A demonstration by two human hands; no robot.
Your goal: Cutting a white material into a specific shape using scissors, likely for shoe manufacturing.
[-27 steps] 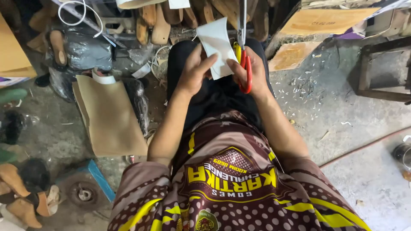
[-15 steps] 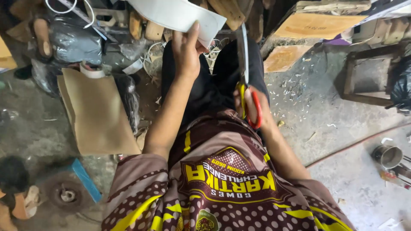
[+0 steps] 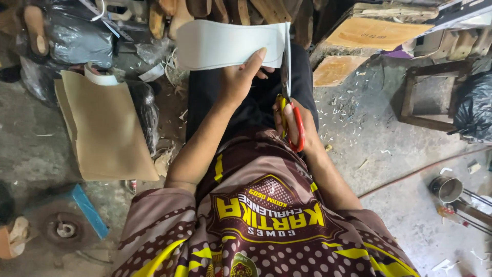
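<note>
My left hand (image 3: 240,78) grips the lower edge of a white insole-shaped sheet (image 3: 225,44), held flat out in front of me above my lap. My right hand (image 3: 297,123) has its fingers through the red and yellow handles of a pair of scissors (image 3: 288,92). The steel blades point upward and meet the sheet's right end. Both forearms reach forward over my dark trousers and patterned brown and yellow shirt.
Tan sheets (image 3: 105,125) lie on the concrete floor at left beside black plastic bags (image 3: 77,36). Wooden shoe lasts (image 3: 215,9) line the top edge. A wooden stool (image 3: 430,97), cardboard pieces (image 3: 376,33) and a metal cup (image 3: 447,189) are at right.
My left hand has turned the white sheet from upright to flat and wide. The scissors have risen so the blades meet the sheet's right end.
</note>
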